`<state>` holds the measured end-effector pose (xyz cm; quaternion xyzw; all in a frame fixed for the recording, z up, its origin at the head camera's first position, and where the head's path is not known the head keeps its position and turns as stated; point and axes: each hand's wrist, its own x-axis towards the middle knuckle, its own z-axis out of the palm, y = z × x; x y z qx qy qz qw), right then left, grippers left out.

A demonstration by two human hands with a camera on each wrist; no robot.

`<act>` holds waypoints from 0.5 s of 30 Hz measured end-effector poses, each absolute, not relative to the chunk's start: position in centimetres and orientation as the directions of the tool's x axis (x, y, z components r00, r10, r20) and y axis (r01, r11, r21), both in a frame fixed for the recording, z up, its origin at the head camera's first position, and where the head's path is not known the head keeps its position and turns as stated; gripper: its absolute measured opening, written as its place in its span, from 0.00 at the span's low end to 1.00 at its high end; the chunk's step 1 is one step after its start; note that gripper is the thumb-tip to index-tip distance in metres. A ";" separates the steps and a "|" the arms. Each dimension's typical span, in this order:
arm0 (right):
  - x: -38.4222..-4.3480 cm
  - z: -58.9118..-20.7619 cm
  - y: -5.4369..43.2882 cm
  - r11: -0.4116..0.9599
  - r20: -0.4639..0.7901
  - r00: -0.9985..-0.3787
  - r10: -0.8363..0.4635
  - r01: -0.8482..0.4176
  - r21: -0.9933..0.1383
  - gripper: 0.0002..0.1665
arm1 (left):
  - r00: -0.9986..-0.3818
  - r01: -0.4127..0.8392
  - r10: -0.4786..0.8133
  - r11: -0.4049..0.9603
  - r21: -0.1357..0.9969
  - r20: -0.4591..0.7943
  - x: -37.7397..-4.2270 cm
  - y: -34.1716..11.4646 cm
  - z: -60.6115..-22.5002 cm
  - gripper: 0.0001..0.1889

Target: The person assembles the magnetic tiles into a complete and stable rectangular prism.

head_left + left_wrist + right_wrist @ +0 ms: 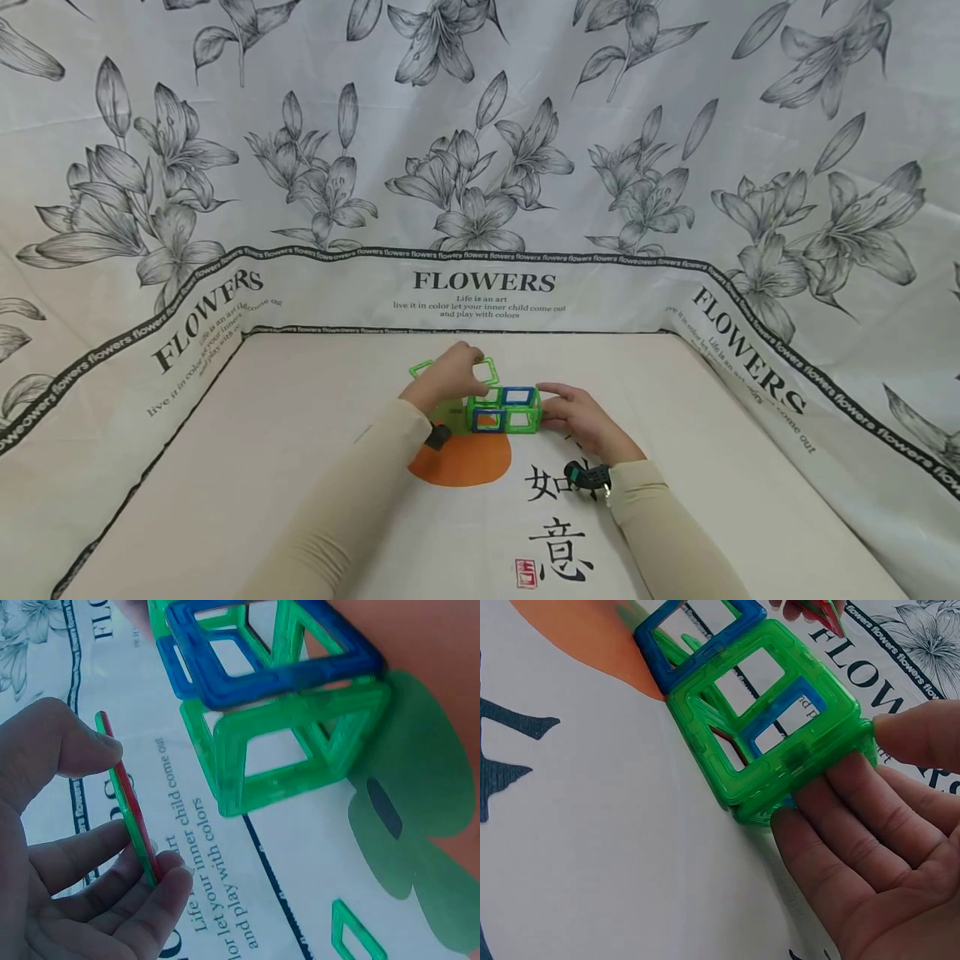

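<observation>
My left hand (pixel 452 375) pinches a thin magnetic tile piece (pixel 133 802) between thumb and fingers. Seen edge-on in the left wrist view, it shows one green and one red layer. It is raised above the far left part of a block of joined magnetic tiles (pixel 502 418), mostly green with some blue frames. At the block's right end, my right hand (pixel 581 417) holds it, the thumb (pixel 896 735) at the upper corner and the fingers flat along the end face.
A loose green tile (pixel 336 922) lies on the cloth left of the block. The white cloth (pixel 300 467) bears an orange disc (pixel 461 467), green leaf shapes (pixel 420 765) and black characters (pixel 562 550). Flower-printed curtains (pixel 480 167) enclose the back and sides.
</observation>
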<state>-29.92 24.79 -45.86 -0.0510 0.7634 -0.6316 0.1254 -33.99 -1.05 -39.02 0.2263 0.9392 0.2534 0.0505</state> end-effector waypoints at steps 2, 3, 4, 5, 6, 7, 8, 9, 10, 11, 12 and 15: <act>-29.9 -45.8 24.7 0.191 -0.132 -0.964 -0.229 0.089 -0.978 0.32 | -0.889 0.405 0.458 0.765 0.501 0.018 -33.8 -0.7 -39.1 0.34; -29.9 -45.9 24.7 0.191 -0.132 -0.965 -0.228 0.088 -0.978 0.32 | -0.887 0.406 0.462 0.763 0.503 0.015 -33.7 -0.5 -39.1 0.34; -29.9 -45.9 24.7 0.188 -0.133 -0.966 -0.223 0.092 -0.978 0.32 | -0.886 0.406 0.464 0.762 0.504 0.011 -33.6 -0.3 -39.2 0.34; -29.9 -46.0 24.7 0.187 -0.135 -0.967 -0.218 0.094 -0.978 0.31 | -0.885 0.404 0.465 0.763 0.505 0.006 -33.5 -0.2 -39.3 0.34; -29.9 -46.0 24.6 0.184 -0.136 -0.967 -0.213 0.097 -0.978 0.31 | -0.884 0.404 0.467 0.763 0.504 0.002 -33.5 0.0 -39.3 0.34; -29.9 -46.0 24.6 0.184 -0.135 -0.968 -0.213 0.096 -0.978 0.31 | -0.882 0.406 0.470 0.763 0.503 0.000 -33.4 0.2 -39.4 0.34; -29.9 -46.0 24.6 0.184 -0.133 -0.968 -0.213 0.094 -0.978 0.31 | -0.880 0.410 0.475 0.763 0.500 -0.003 -33.4 0.4 -39.4 0.34; -29.9 -46.0 24.6 0.187 -0.132 -0.968 -0.213 0.092 -0.978 0.31 | -0.878 0.414 0.479 0.762 0.497 -0.003 -33.3 0.5 -39.4 0.34; -29.9 -46.0 24.6 0.188 -0.131 -0.968 -0.214 0.091 -0.978 0.31 | -0.876 0.417 0.482 0.763 0.494 -0.004 -33.3 0.7 -39.5 0.34; -29.9 -46.0 24.7 0.190 -0.130 -0.968 -0.215 0.089 -0.978 0.31 | -0.874 0.422 0.486 0.763 0.489 -0.004 -33.2 0.9 -39.5 0.34; -29.9 -45.9 24.7 0.190 -0.132 -0.968 -0.215 0.091 -0.978 0.31 | -0.871 0.427 0.491 0.763 0.486 -0.004 -33.2 1.1 -39.5 0.34; -29.8 -45.9 24.7 0.187 -0.135 -0.967 -0.215 0.095 -0.978 0.31 | -0.865 0.441 0.502 0.764 0.471 -0.004 -33.1 1.6 -39.7 0.34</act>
